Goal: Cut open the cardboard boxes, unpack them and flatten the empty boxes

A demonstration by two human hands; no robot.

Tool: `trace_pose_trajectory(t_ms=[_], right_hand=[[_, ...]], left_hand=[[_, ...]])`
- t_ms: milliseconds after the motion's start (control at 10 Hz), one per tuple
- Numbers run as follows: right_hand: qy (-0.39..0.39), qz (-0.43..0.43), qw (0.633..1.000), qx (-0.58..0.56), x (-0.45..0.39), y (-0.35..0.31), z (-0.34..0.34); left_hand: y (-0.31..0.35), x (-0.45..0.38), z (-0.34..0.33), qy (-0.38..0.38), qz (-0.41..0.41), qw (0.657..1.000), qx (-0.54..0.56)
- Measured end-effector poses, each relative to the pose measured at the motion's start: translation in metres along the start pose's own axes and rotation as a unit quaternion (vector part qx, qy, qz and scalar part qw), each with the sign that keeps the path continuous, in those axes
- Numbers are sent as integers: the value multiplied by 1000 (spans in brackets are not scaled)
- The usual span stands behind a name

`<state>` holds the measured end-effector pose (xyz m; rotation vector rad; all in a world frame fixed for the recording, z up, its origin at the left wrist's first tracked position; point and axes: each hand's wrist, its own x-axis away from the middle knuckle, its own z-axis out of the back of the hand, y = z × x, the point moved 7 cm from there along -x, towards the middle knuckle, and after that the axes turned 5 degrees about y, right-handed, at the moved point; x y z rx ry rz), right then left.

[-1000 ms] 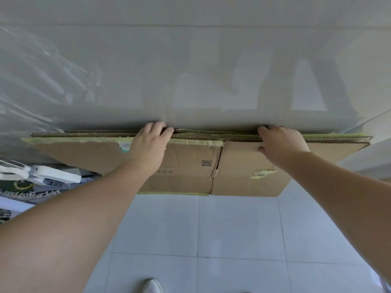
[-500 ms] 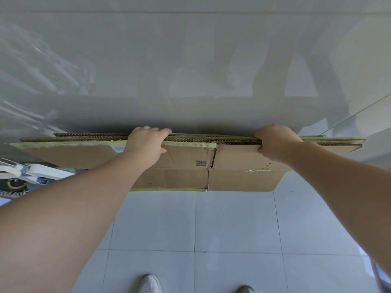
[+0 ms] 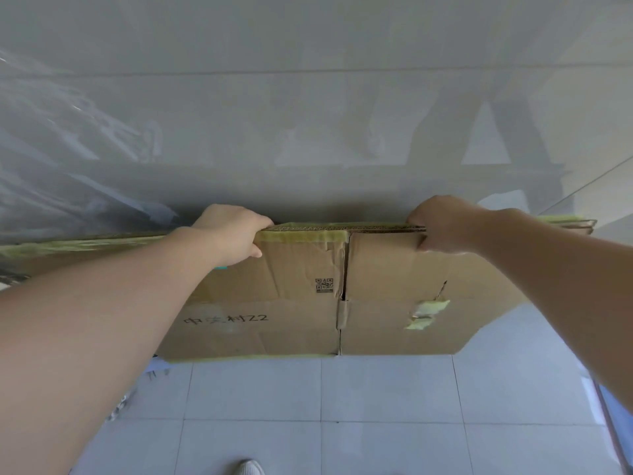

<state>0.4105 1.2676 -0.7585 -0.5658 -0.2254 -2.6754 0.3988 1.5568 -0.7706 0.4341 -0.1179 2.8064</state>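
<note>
Shoe (image 3: 249,467) near, on tiled floor (image 3: 376,399). Flattened boxes (image 3: 301,303) stand upright on edge, centre, against glossy wall (image 3: 308,114). Left hand (image 3: 231,233) and right hand (image 3: 442,226) curl over top edge, thumbs on near face. Yellow tape (image 3: 424,313) right.

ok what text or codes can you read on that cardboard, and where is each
"中关村Z2", handwritten upside down on the lower left of the flattened cardboard box, first characters partly smudged.
QR code printed near the centre seam, with a line of print beneath it too small to read.
No other text is visible.
</note>
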Motion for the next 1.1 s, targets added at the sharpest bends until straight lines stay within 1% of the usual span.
trace_pose_trajectory(t_ms=[100,200,300,400,600,900,1000,1100], right_hand=[[6,-21,1000,2,-4,-9,-31],[10,-45,999,-3,-2,-9,-61],[48,-60,997,-20,-1,-5,-69],[64,-79,994,-31,-7,-4,-66],[84,-118,989,-3,-11,4,-54],[74,-119,990,3,-6,6,-50],[74,-124,990,-1,-4,7,-49],[87,-120,989,-13,-3,11,-48]], left_hand=[[3,0,-34,4,32,999,-7],[14,1,-61,27,19,999,-27],[12,-2,-67,55,34,998,-22],[10,-6,-63,69,50,996,-7],[7,-2,-47,116,86,990,0],[19,-2,-46,109,71,991,29],[25,-3,-42,110,61,992,24],[35,-7,-35,123,45,991,31]])
